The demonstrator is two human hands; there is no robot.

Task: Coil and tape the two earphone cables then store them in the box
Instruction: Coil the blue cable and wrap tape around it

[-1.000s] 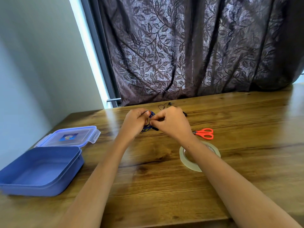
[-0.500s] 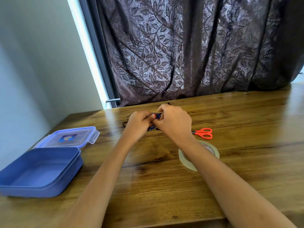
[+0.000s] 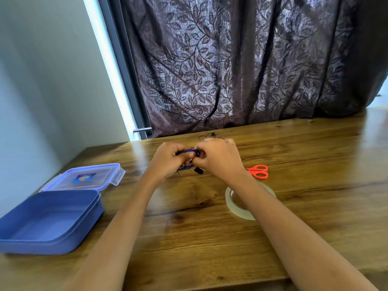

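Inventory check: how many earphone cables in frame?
2. The blue cable gripped between left hand and right hand; black cable on the table behind the right hand, partly hidden.

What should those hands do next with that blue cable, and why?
Probably pinch the coiled blue cable in the left hand alone, freeing the right hand for the tape roll: the cable looks bunched between both hands, while the roll lies untouched.
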